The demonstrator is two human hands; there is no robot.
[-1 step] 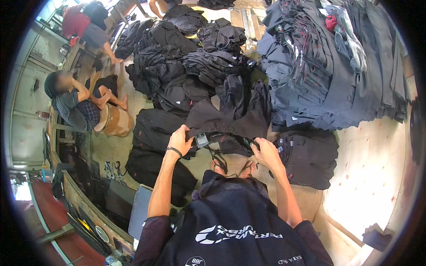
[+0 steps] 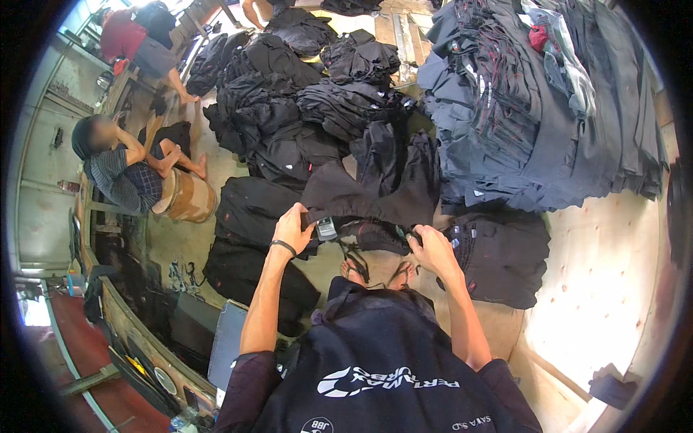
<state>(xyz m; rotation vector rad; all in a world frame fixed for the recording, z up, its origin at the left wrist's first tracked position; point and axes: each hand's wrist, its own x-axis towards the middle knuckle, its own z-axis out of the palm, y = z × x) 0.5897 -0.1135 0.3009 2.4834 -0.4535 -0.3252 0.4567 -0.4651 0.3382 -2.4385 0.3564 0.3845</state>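
Observation:
A pair of black trousers (image 2: 336, 189) is stretched out in front of me by its waistband, its two legs spreading away toward the heap. My left hand (image 2: 292, 229) pinches the left end of the waistband, next to a grey tag (image 2: 327, 229) that hangs from it. Closed on the right end is my right hand (image 2: 432, 249). Folded dark trousers (image 2: 498, 256) lie on the floor just right of my right hand. Other dark garments (image 2: 256, 270) are laid out to the left of my left forearm.
Beyond the trousers rises a heap of black clothing (image 2: 281, 108). A tall stack of dark garments (image 2: 498, 137) stands at the right. At the left a person (image 2: 119, 166) sits beside a brown drum (image 2: 184, 196); another person in red (image 2: 133, 40) is farther back. My sandalled feet (image 2: 401, 274) are below.

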